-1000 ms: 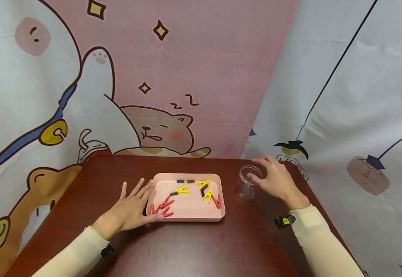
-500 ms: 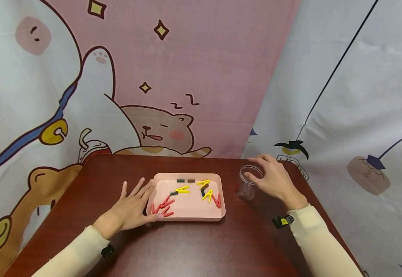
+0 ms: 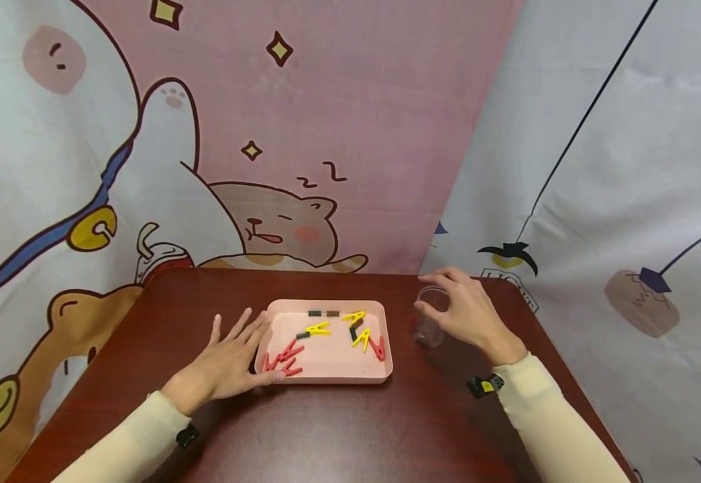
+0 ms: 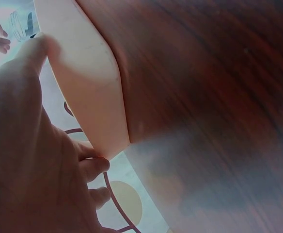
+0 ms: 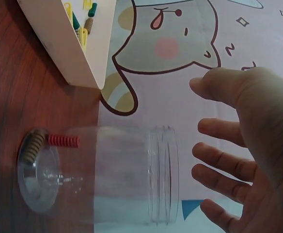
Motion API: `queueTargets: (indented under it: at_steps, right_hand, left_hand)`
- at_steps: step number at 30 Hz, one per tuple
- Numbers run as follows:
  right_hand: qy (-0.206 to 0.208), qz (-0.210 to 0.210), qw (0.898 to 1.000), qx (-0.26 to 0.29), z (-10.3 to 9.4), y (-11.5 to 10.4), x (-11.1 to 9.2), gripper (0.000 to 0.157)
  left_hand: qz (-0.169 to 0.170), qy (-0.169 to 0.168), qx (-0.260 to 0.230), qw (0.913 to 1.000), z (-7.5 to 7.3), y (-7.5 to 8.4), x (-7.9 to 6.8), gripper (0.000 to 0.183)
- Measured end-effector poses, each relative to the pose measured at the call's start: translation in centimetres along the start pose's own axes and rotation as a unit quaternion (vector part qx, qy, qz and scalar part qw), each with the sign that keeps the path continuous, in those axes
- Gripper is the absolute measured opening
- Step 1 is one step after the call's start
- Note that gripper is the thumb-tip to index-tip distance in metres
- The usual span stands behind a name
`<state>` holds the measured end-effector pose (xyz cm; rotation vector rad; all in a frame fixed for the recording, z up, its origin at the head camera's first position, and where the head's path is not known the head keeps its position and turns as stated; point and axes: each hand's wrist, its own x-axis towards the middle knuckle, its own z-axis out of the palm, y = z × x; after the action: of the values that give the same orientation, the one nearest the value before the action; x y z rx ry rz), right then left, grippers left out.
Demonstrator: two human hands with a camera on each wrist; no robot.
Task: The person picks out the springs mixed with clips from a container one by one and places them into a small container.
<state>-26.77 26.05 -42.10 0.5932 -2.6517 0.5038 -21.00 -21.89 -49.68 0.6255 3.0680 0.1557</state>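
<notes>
My left hand (image 3: 226,369) lies spread at the left end of a pale pink tray (image 3: 332,367), its thumb at the front-left corner; in the left wrist view the fingers touch the tray wall (image 4: 88,92). Red plastic clips (image 3: 290,352), yellow clips (image 3: 318,329) and short springs, such as a dark green spring (image 3: 314,313) and a brown spring (image 3: 333,313), lie in the tray. My right hand (image 3: 467,312) hovers over a clear, lidless jar (image 3: 428,333), fingers apart and holding nothing. Inside the upright jar are a red spring (image 5: 64,141) and a brown spring (image 5: 33,146).
The tray and jar stand on a dark reddish-brown table (image 3: 338,436), with the jar to the right of the tray. A cartoon-printed cloth (image 3: 386,134) hangs behind the table's far edge and along its right side.
My right hand has shifted a little left, farther over the jar's mouth. The left hand, tray and its contents have stayed in place.
</notes>
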Motion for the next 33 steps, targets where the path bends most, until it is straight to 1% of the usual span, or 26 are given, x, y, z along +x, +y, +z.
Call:
queueTargets:
  at_steps: [8, 12, 20, 25, 28, 33]
  right_hand:
    - [0.004, -0.029, 1.000, 0.002, 1.3, -1.3, 0.3, 0.047]
    - [-0.008, -0.030, 1.000, 0.001, 1.9, -2.3, 0.6, 0.049]
    - [-0.049, -0.045, 0.998, -0.011, 3.6, -4.3, 1.5, 0.047]
    - [-0.062, -0.061, 0.996, -0.019, 4.8, -5.1, 2.3, 0.045]
    - [-0.087, -0.058, 0.994, -0.024, 5.6, -5.5, 2.6, 0.043]
    - [-0.135, -0.064, 0.988, -0.037, 6.8, -6.3, 3.3, 0.041]
  left_hand:
    - [0.005, -0.008, 0.006, 0.9999, -0.1, -0.1, 0.0, 0.116]
    - [0.006, -0.006, 0.008, 0.9999, -0.3, -0.1, 0.0, 0.117]
    - [0.008, -0.006, 0.009, 0.9999, -0.3, -0.2, 0.1, 0.116]
    - [0.008, -0.002, 0.009, 0.9999, -0.4, -0.3, 0.2, 0.117]
    - [0.007, -0.005, 0.009, 0.9999, -0.4, -0.3, 0.2, 0.117]
    - [0.007, -0.008, 0.005, 0.9999, -0.4, -0.1, 0.1, 0.118]
